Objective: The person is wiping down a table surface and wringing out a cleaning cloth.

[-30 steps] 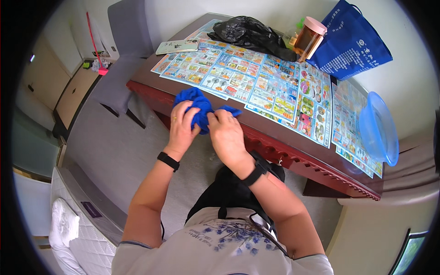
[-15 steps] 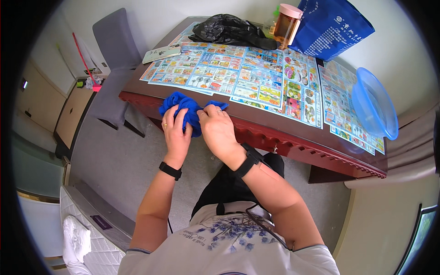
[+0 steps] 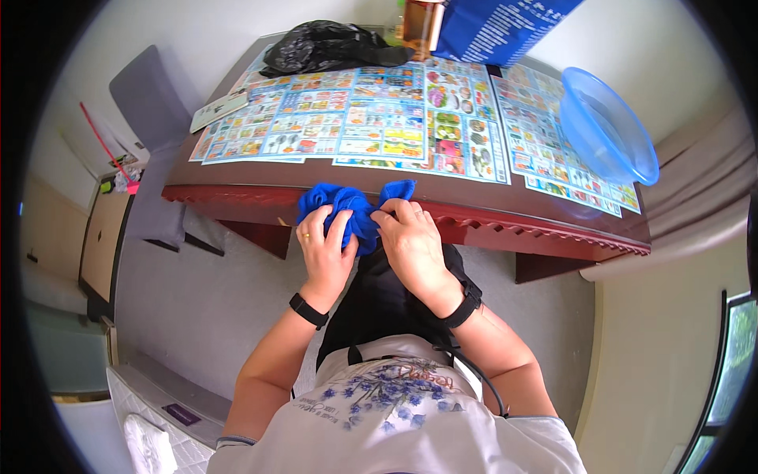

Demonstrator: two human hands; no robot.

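A bunched blue cloth [image 3: 339,199] hangs just in front of the dark red desk's near edge [image 3: 260,178]. My left hand [image 3: 325,253] is closed round the main wad, fingers curled over its top. With the fingers of my right hand [image 3: 412,241] I pinch the cloth at its right side, and a loose corner sticks up above that grip. The underside of the cloth is hidden by my hands. Both wrists carry black bands.
Printed flyers [image 3: 379,118] cover much of the desktop. On it are a black plastic bag [image 3: 328,49], a white booklet [image 3: 219,110], a jar [image 3: 418,28], a blue bag [image 3: 505,31] and a tilted blue basin [image 3: 608,126]. A grey chair [image 3: 154,99] stands left.
The view has shifted, so the desk and its contents sit further left and higher. Both hands still grip the cloth, and its right corner now stands up more, with the hands slightly further apart.
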